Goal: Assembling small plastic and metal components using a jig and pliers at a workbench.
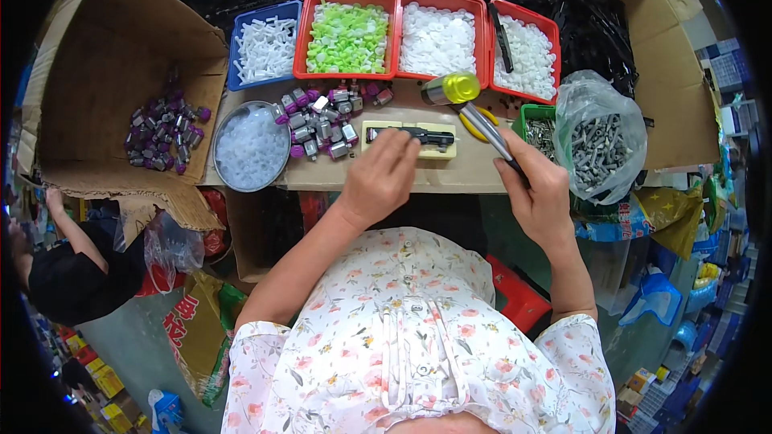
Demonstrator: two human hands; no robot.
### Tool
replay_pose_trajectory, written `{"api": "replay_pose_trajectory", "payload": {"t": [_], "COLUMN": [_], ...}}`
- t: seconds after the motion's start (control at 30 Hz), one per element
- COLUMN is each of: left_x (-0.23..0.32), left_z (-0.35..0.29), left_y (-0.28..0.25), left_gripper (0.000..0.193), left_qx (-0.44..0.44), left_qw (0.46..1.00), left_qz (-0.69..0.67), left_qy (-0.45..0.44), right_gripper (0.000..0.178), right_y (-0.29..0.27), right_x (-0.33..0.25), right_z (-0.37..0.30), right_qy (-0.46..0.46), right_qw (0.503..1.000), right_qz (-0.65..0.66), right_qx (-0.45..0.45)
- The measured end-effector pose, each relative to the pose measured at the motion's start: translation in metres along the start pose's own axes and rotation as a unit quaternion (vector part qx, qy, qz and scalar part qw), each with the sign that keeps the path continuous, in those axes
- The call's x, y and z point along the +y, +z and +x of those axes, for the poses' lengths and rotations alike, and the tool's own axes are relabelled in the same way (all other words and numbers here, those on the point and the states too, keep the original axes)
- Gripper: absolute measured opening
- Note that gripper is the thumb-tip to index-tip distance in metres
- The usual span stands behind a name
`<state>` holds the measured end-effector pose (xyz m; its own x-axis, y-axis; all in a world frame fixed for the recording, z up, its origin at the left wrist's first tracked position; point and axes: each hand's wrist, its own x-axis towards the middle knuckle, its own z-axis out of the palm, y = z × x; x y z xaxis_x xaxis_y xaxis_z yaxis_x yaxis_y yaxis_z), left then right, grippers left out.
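Observation:
In my right hand [537, 193] is a hammer [486, 125], gripped by its dark handle end. Its metal shaft slants up and left to a clear yellow head, raised near the right end of a cream block [435, 153]. Lying in that block is a long black plastic part [434, 137]. My left hand [381, 173] pinches this part near its left end with closed fingertips, which cover some of it. Just left of the block is a pile of small silver motors [324, 130] with purple ends. Yellow-handled pliers [474, 130] lie partly behind the hammer.
Along the back stand a blue bin [233, 72] of white pins and red bins [299, 60] of green and white pieces. A round tin [252, 188] sits left. Right are a green bin [523, 115] and a bag [635, 112] of metal parts. A cardboard box [88, 104] holds more motors.

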<state>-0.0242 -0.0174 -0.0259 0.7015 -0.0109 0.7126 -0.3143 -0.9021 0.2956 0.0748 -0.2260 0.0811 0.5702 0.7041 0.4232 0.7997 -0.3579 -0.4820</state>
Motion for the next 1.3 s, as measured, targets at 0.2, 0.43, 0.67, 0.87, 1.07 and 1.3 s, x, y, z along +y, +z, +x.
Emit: {"api": "replay_pose_trajectory", "payload": {"t": [0.2, 0.43, 0.67, 0.87, 1.07, 1.3], "left_x": [-0.013, -0.014, -0.012, -0.014, -0.014, -0.012], "left_z": [-0.007, -0.008, 0.004, 0.008, 0.01, 0.008], "left_y": [-0.001, -0.003, -0.003, 0.005, 0.003, 0.001], "left_gripper": [0.031, 0.03, 0.027, 0.027, 0.024, 0.021], "left_qx": [-0.015, -0.031, -0.044, -0.044, -0.024, -0.039], "left_qw": [0.999, 0.998, 0.995, 0.997, 0.997, 0.998], "left_qz": [0.043, 0.062, 0.081, 0.056, 0.051, 0.042], "left_qy": [-0.013, 0.008, 0.03, 0.033, 0.051, 0.025], "right_gripper": [0.037, 0.035, 0.036, 0.036, 0.034, 0.028], "right_y": [0.008, 0.005, -0.014, -0.008, -0.009, 0.0], "right_x": [0.002, -0.007, -0.001, 0.021, 0.007, 0.014], "right_z": [-0.03, -0.034, -0.036, -0.052, -0.038, -0.021], "right_qy": [0.085, 0.057, 0.082, 0.156, 0.096, 0.11], "right_qw": [0.986, 0.997, 0.995, 0.972, 0.995, 0.988], "right_qz": [-0.012, 0.048, 0.007, -0.093, 0.02, -0.052], "right_qx": [-0.141, -0.016, -0.047, -0.149, 0.017, -0.096]}}
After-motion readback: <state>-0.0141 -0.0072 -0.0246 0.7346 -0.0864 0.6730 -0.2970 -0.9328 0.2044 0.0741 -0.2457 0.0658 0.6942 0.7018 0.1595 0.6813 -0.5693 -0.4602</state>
